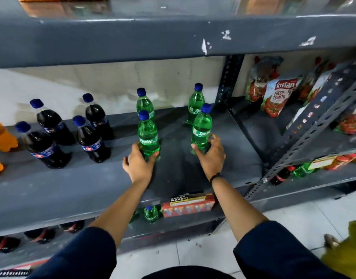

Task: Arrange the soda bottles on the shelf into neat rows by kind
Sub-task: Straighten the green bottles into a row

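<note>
On the grey middle shelf four green Sprite bottles stood upright, blue caps up and long axes vertical, set out in two short files of two running front to back. The left hand held the base of the front left Sprite bottle, its fingers wrapped around the lower body; behind that bottle stood the rear left Sprite bottle, close enough to overlap it in the view. The right hand gripped the bottom of the front right Sprite bottle, thumb on one side and the other fingers curled round the far side, with a dark band on the wrist. The rear right Sprite bottle stood just behind it, near the perforated upright post. To the left, well apart from the green ones, four dark cola bottles with blue caps also stood upright in a two-by-two block. At the far left edge, parts of two orange bottles showed, cut off by the frame. Red tomato sauce pouches leaned in the next bay to the right. Below, on the lower shelf, one more small green bottle stood beside a red carton, and further dark bottles lay in shadow.
</note>
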Action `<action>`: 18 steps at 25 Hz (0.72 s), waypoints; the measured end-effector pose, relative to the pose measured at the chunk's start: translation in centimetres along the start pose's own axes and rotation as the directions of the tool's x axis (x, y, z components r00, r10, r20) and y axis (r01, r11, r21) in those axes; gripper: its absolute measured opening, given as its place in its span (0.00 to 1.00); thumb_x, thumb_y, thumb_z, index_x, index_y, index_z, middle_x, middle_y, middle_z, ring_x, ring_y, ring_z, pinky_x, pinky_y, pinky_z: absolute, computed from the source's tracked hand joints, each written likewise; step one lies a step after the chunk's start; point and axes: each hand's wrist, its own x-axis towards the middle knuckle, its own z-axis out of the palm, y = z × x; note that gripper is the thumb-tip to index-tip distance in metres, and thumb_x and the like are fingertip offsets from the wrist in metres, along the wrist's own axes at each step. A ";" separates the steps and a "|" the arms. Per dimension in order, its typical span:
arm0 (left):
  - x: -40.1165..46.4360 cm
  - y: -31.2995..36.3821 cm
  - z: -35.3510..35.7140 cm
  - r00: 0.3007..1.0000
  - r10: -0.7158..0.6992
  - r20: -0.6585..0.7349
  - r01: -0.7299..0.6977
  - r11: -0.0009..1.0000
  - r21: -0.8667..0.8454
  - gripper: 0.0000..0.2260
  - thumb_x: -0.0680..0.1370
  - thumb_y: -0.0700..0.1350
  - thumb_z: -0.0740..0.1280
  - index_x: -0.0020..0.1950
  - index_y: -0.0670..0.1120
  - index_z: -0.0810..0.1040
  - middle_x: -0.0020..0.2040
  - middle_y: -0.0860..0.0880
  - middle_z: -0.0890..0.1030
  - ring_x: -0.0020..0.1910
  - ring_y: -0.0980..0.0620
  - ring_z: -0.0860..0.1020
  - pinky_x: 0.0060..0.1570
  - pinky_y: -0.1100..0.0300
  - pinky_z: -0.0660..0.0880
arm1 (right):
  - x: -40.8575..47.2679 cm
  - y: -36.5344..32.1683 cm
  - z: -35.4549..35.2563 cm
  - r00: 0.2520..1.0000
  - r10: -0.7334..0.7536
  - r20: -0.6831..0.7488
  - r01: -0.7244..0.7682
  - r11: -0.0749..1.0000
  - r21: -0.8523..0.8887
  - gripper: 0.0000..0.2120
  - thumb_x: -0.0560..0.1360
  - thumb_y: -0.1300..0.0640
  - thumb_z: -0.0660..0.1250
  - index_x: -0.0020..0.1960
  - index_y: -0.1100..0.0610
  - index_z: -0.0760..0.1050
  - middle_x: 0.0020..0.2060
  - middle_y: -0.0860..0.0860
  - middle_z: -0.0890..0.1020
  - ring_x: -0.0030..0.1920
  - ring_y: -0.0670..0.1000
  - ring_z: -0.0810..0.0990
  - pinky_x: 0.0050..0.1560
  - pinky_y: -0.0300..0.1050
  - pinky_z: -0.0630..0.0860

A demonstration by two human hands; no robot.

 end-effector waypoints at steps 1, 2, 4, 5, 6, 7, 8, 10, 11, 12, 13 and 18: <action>0.0 -0.1 0.1 1.000 -0.008 -0.013 0.008 1.000 0.011 0.25 0.70 0.52 0.72 0.62 0.44 0.69 0.57 0.44 0.81 0.61 0.43 0.74 0.68 0.45 0.56 | 0.1 0.1 0.1 1.000 -0.011 0.011 0.011 0.999 -0.035 0.31 0.66 0.43 0.73 0.63 0.57 0.69 0.56 0.55 0.79 0.58 0.58 0.76 0.56 0.59 0.72; 0.0 -0.1 0.3 1.000 -0.012 -0.025 0.012 1.000 0.018 0.25 0.70 0.53 0.71 0.62 0.44 0.69 0.57 0.44 0.81 0.61 0.43 0.74 0.68 0.45 0.56 | 0.1 0.2 0.2 1.000 -0.022 0.020 0.023 0.997 -0.067 0.30 0.67 0.43 0.72 0.62 0.57 0.69 0.56 0.55 0.79 0.58 0.59 0.76 0.56 0.58 0.70; 0.1 0.0 0.4 0.999 -0.013 -0.043 0.014 0.999 0.038 0.25 0.70 0.54 0.71 0.61 0.45 0.69 0.56 0.44 0.81 0.60 0.43 0.74 0.66 0.47 0.57 | -0.1 0.1 0.2 0.999 -0.047 0.021 0.049 0.993 -0.106 0.27 0.70 0.45 0.70 0.63 0.58 0.69 0.56 0.57 0.80 0.58 0.61 0.75 0.55 0.57 0.69; 0.1 0.0 0.5 0.999 -0.012 -0.049 0.015 0.999 0.051 0.25 0.70 0.54 0.71 0.61 0.45 0.69 0.56 0.44 0.81 0.60 0.43 0.74 0.66 0.48 0.58 | -0.1 0.2 0.2 0.998 -0.062 0.015 0.063 0.992 -0.109 0.27 0.71 0.46 0.70 0.64 0.58 0.69 0.56 0.58 0.80 0.58 0.61 0.75 0.56 0.57 0.70; 0.2 0.1 0.5 0.999 -0.014 -0.052 0.017 0.998 0.063 0.25 0.70 0.55 0.71 0.61 0.45 0.69 0.56 0.44 0.81 0.59 0.43 0.74 0.65 0.48 0.58 | -0.2 0.2 0.2 0.997 -0.073 0.008 0.074 0.992 -0.105 0.27 0.71 0.46 0.70 0.65 0.58 0.68 0.56 0.58 0.80 0.58 0.61 0.75 0.56 0.58 0.70; 0.3 0.2 0.5 0.998 -0.019 -0.053 0.023 0.997 0.075 0.25 0.70 0.56 0.71 0.61 0.45 0.69 0.56 0.44 0.81 0.59 0.42 0.74 0.64 0.48 0.58 | -0.2 0.1 0.2 0.997 -0.083 0.002 0.083 0.991 -0.100 0.28 0.71 0.47 0.69 0.65 0.59 0.68 0.57 0.58 0.80 0.59 0.61 0.75 0.57 0.58 0.70; 0.5 0.3 0.5 0.998 -0.032 -0.054 0.037 0.996 0.087 0.25 0.69 0.57 0.71 0.60 0.46 0.69 0.56 0.44 0.81 0.59 0.42 0.74 0.64 0.47 0.59 | -0.2 0.1 0.2 0.996 -0.086 0.001 0.085 0.991 -0.099 0.28 0.71 0.46 0.69 0.66 0.59 0.68 0.57 0.58 0.80 0.59 0.61 0.75 0.57 0.58 0.70; 0.8 0.5 0.5 0.997 -0.056 -0.056 0.061 0.993 0.103 0.26 0.68 0.58 0.72 0.59 0.46 0.70 0.55 0.45 0.81 0.59 0.43 0.74 0.63 0.47 0.60 | -0.2 0.1 0.2 0.996 -0.089 0.004 0.089 0.991 -0.101 0.28 0.72 0.46 0.68 0.66 0.59 0.67 0.57 0.58 0.80 0.59 0.61 0.76 0.57 0.59 0.70; 0.9 0.6 0.5 0.996 -0.061 -0.058 0.067 0.992 0.106 0.26 0.67 0.59 0.72 0.58 0.46 0.70 0.55 0.45 0.81 0.59 0.43 0.74 0.63 0.47 0.60 | -0.3 0.1 0.2 0.995 -0.098 0.002 0.098 0.990 -0.105 0.28 0.72 0.45 0.68 0.66 0.59 0.67 0.58 0.58 0.79 0.59 0.61 0.76 0.57 0.59 0.70; 0.9 0.7 0.5 0.996 -0.065 -0.059 0.071 0.992 0.106 0.26 0.67 0.59 0.72 0.57 0.46 0.70 0.54 0.46 0.81 0.59 0.43 0.74 0.62 0.47 0.60 | -0.4 0.1 0.1 0.994 -0.105 0.001 0.104 0.989 -0.107 0.29 0.72 0.45 0.67 0.67 0.59 0.67 0.58 0.59 0.79 0.59 0.61 0.76 0.57 0.59 0.70; 0.9 0.7 0.5 0.996 -0.068 -0.058 0.074 0.992 0.105 0.27 0.66 0.59 0.73 0.57 0.46 0.70 0.54 0.46 0.81 0.59 0.44 0.74 0.62 0.47 0.60 | -0.4 0.2 0.1 0.994 -0.108 0.002 0.107 0.989 -0.105 0.29 0.72 0.45 0.67 0.67 0.59 0.67 0.59 0.59 0.79 0.60 0.61 0.75 0.57 0.59 0.70; 0.7 -0.4 -0.2 0.999 -0.014 -0.037 0.014 1.000 0.005 0.25 0.67 0.53 0.75 0.58 0.45 0.72 0.57 0.47 0.80 0.60 0.45 0.75 0.63 0.48 0.64 | -0.9 0.1 -0.2 0.997 -0.054 -0.053 0.053 0.998 -0.029 0.32 0.70 0.48 0.72 0.68 0.60 0.65 0.61 0.59 0.77 0.62 0.59 0.74 0.61 0.59 0.71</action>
